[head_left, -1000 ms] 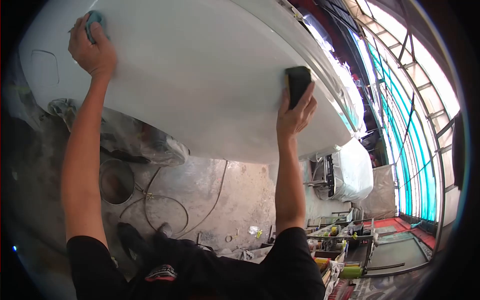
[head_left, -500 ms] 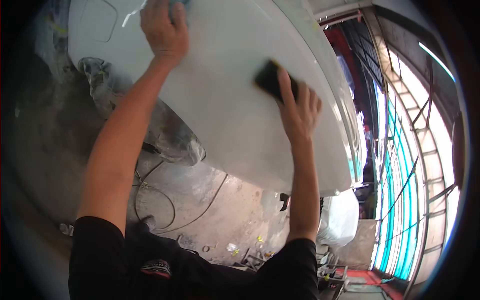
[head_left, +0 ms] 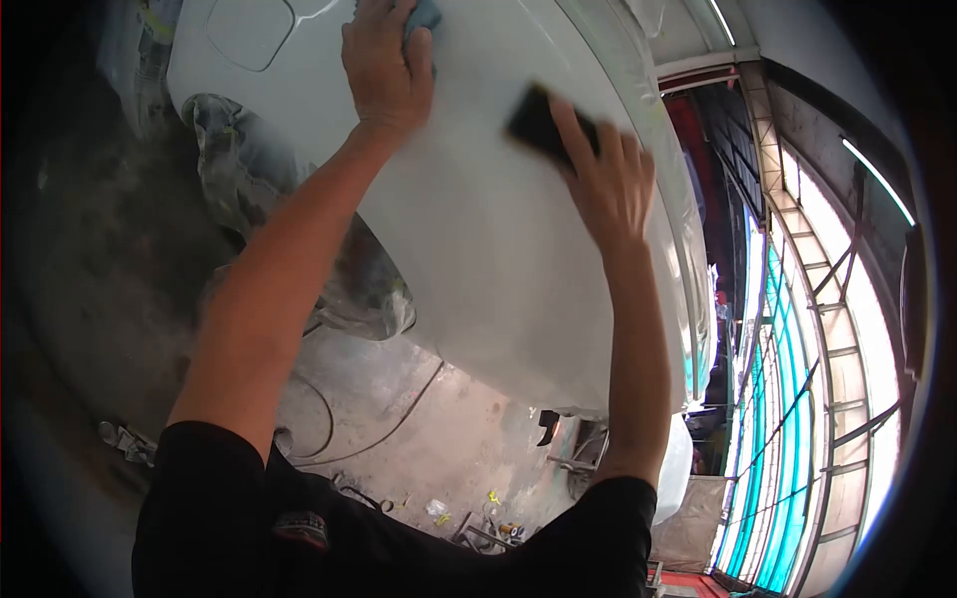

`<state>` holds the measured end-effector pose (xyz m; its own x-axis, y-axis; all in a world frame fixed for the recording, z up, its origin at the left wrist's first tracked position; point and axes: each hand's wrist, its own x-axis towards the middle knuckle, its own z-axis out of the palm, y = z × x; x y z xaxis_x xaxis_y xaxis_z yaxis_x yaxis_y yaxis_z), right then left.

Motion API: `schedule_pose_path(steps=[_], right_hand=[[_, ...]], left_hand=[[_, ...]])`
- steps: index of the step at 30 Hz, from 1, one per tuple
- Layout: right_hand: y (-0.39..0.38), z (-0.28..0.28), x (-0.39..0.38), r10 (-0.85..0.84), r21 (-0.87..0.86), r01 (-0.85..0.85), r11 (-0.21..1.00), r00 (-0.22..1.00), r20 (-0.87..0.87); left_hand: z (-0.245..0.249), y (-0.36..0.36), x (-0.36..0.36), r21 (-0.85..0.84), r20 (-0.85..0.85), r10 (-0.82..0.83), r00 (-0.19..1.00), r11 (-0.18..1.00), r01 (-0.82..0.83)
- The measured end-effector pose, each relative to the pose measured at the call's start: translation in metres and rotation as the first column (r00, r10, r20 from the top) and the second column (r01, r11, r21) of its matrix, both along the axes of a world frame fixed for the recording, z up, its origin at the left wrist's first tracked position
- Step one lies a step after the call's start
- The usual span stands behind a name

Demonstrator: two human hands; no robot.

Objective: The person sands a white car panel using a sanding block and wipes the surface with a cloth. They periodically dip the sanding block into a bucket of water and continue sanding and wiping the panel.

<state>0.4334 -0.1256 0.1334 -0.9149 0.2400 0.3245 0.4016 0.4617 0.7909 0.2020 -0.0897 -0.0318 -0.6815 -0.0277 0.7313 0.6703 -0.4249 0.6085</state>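
A white car body panel (head_left: 478,259) curves in front of me, with the outline of a fuel flap (head_left: 249,35) at upper left. My right hand (head_left: 613,174) grips a dark sanding block (head_left: 538,125), whose face lies against the panel; the block's edges are blurred. Farther left, my left hand (head_left: 389,80) rests at the panel near the top edge of the view. It is closed on a blue piece of cloth or pad (head_left: 425,15), which shows beside the thumb. The frame's top edge crops part of those fingers.
Crumpled masking film (head_left: 369,284) covers the wheel arch at left. A hose (head_left: 414,399) runs over the dusty concrete floor (head_left: 459,429), where several scraps and metal parts lie. Turquoise-striped windows (head_left: 768,429) and metal framing stand at right.
My view has shifted, so the panel and left hand appear farther right. The right hand with the block sits slightly higher in the view. Both hands keep hold of their things.
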Motion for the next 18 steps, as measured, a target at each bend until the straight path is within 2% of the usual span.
schedule_pose_path(steps=[1, 3, 6, 7, 8, 10, 11, 13, 15, 17, 18], right_hand=[[-0.007, -0.010, 0.038, 0.001, 0.045, -0.002, 0.999, 0.999, 0.040], [-0.020, -0.020, 0.080, 0.036, 0.055, -0.039, 0.998, 0.998, 0.053], [-0.009, -0.008, -0.001, -0.081, 0.030, 0.081, 0.996, 0.997, 0.011], [0.010, -0.003, -0.042, 0.009, 0.036, -0.007, 0.999, 0.999, -0.040], [0.028, 0.003, -0.085, 0.100, 0.042, -0.097, 0.994, 0.991, -0.085], [0.027, 0.009, -0.148, 0.036, 0.029, -0.033, 0.999, 0.994, -0.107], [0.031, 0.007, -0.140, 0.081, 0.025, -0.079, 0.997, 0.986, -0.144], [0.039, -0.010, -0.101, 0.138, 0.013, -0.138, 0.990, 0.969, -0.204], [-0.008, -0.019, -0.015, -0.166, -0.059, 0.158, 0.986, 0.970, -0.177], [-0.048, -0.045, 0.104, -0.317, -0.052, 0.316, 0.947, 0.902, -0.292], [-0.064, -0.063, 0.170, -0.293, 0.034, 0.328, 0.944, 0.882, -0.369]], left_hand=[[0.002, 0.005, -0.003, 0.053, -0.010, 0.022, 1.000, 0.998, -0.022], [0.005, 0.001, -0.002, 0.037, -0.001, -0.004, 1.000, 0.999, 0.004], [0.003, 0.003, -0.001, 0.062, 0.007, -0.014, 1.000, 0.998, 0.013], [0.003, 0.003, 0.000, 0.076, 0.004, -0.014, 1.000, 0.997, 0.014], [0.002, -0.001, 0.002, -0.008, 0.028, -0.022, 0.999, 1.000, 0.022], [0.003, -0.008, 0.002, -0.160, 0.073, -0.024, 0.997, 0.987, 0.036], [0.005, -0.008, 0.000, -0.153, 0.066, -0.015, 0.998, 0.988, 0.025], [0.005, -0.009, 0.001, -0.146, 0.064, -0.029, 0.998, 0.989, 0.038], [0.001, 0.001, -0.001, -0.034, 0.005, -0.014, 1.000, 0.999, 0.014], [-0.002, 0.008, -0.002, 0.027, -0.011, -0.014, 1.000, 1.000, 0.014], [-0.001, 0.010, -0.001, 0.026, -0.002, -0.016, 1.000, 1.000, 0.016]])
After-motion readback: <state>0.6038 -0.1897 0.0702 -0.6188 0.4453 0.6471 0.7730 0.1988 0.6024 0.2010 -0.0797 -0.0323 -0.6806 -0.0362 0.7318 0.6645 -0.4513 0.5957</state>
